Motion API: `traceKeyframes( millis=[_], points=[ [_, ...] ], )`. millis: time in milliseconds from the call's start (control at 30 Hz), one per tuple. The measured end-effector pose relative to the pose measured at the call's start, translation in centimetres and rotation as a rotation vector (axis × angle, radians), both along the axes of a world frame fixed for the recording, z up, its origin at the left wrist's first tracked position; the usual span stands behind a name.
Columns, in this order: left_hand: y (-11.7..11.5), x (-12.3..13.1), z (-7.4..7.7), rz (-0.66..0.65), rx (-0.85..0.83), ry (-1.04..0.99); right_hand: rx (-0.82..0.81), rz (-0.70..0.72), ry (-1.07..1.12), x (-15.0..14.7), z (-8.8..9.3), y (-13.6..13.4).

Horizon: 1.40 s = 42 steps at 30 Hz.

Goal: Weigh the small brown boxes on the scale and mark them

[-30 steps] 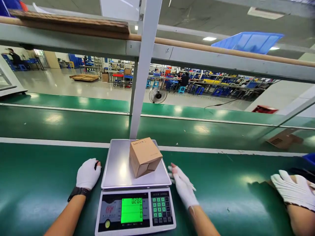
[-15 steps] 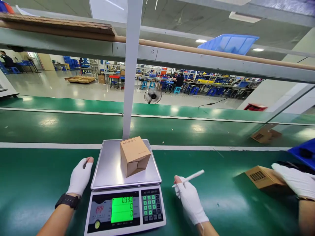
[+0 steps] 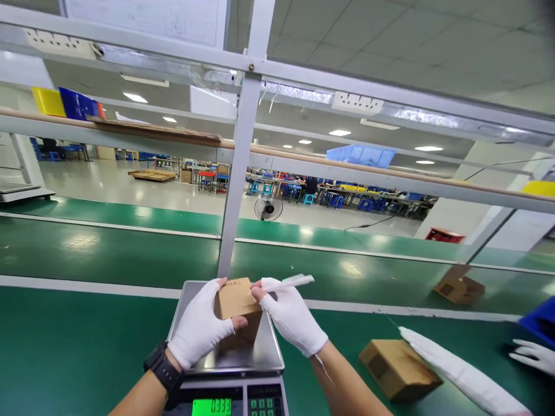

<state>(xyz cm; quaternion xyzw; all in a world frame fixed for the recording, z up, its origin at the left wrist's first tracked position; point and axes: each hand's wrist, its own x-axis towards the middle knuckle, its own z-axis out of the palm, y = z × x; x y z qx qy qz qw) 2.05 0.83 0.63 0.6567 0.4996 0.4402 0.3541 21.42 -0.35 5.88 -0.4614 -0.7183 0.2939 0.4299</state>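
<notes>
A small brown cardboard box (image 3: 236, 299) sits on the metal pan of a digital weighing scale (image 3: 264, 358); the green display reads 0.333. My left hand (image 3: 197, 329), in a white glove with bare fingertips, is closed around the box's left side, thumb across its front face. A white pen (image 3: 299, 281) is gripped in my gloved right hand (image 3: 295, 320), at the box's upper right edge. Its tip is hidden by my fingers. The lower part of the scale is cut off by the frame.
Right of the scale, another cardboard box (image 3: 399, 370) lies on the green belt (image 3: 87, 346), by a co-worker's blurred white-gloved hand (image 3: 455, 370). A second white glove (image 3: 535, 355) is beside a blue bin (image 3: 540, 318). A metal post (image 3: 240, 156) rises behind the scale.
My left hand has moved right onto the box. My right hand has brought the pen left and up to it. The co-worker's box has shifted left, and the view has tipped upward.
</notes>
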Motion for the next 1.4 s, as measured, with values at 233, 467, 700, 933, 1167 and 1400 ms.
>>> traceKeyframes(
  millis=[233, 467, 700, 933, 1167, 1400],
  points=[
    [-0.2, -0.8, 0.6, -0.008, -0.031, -0.043, 0.085, -0.090, -0.144, -2.9, -0.4, 2.3],
    [-0.3, -0.6, 1.0, -0.020, -0.037, -0.024, 0.073, -0.127, -0.210, -3.5, -0.4, 2.3],
    [-0.2, -0.7, 0.7, -0.009, -0.029, 0.005, 0.093, -0.149, -0.218, -3.4, -0.8, 2.5],
    [0.0, -0.7, 0.7, -0.001, -0.016, 0.021, 0.088, -0.167, -0.207, -3.4, -0.7, 2.5],
    [-0.1, -0.7, 0.7, -0.003, -0.013, 0.025, 0.101, -0.189, -0.242, -3.5, -0.7, 2.4],
    [-0.2, -0.7, 0.6, 0.001, 0.000, 0.013, 0.075, -0.212, -0.191, -3.5, -0.7, 2.4]
  ],
)
